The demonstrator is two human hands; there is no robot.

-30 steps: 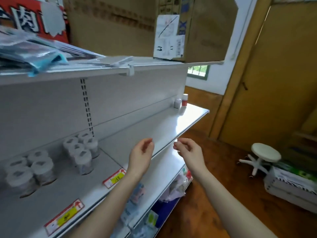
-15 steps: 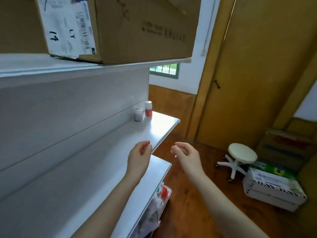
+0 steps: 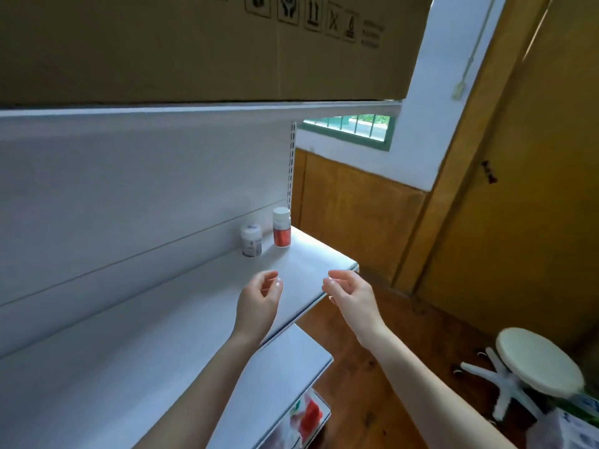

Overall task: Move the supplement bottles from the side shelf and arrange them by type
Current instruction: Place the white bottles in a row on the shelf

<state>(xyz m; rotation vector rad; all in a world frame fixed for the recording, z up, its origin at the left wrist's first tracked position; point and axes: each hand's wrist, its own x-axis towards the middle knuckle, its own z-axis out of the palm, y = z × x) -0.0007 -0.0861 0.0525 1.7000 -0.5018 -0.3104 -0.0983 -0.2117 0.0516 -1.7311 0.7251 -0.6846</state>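
Two supplement bottles stand at the far right end of a white shelf [image 3: 181,306], against its back panel. The white bottle [image 3: 251,240] is short with a pale label. Right of it stands a taller red-labelled bottle [image 3: 281,227] with a white cap. My left hand [image 3: 259,299] hovers over the shelf a short way in front of the white bottle, fingers loosely curled and holding nothing. My right hand [image 3: 350,294] hangs at the shelf's front edge, fingers apart and empty. Neither hand touches a bottle.
A large cardboard box [image 3: 207,47] sits on the shelf above, overhanging. A lower shelf [image 3: 285,377] juts out below, with packets [image 3: 306,416] underneath. A white stool [image 3: 534,367] and boxes stand on the wooden floor at right, before a wooden door [image 3: 534,189].
The view has swung right along the shelf and closer to the two bottles; the jars at the left have left the frame. Both hands stay raised and empty, now nearer the bottles.
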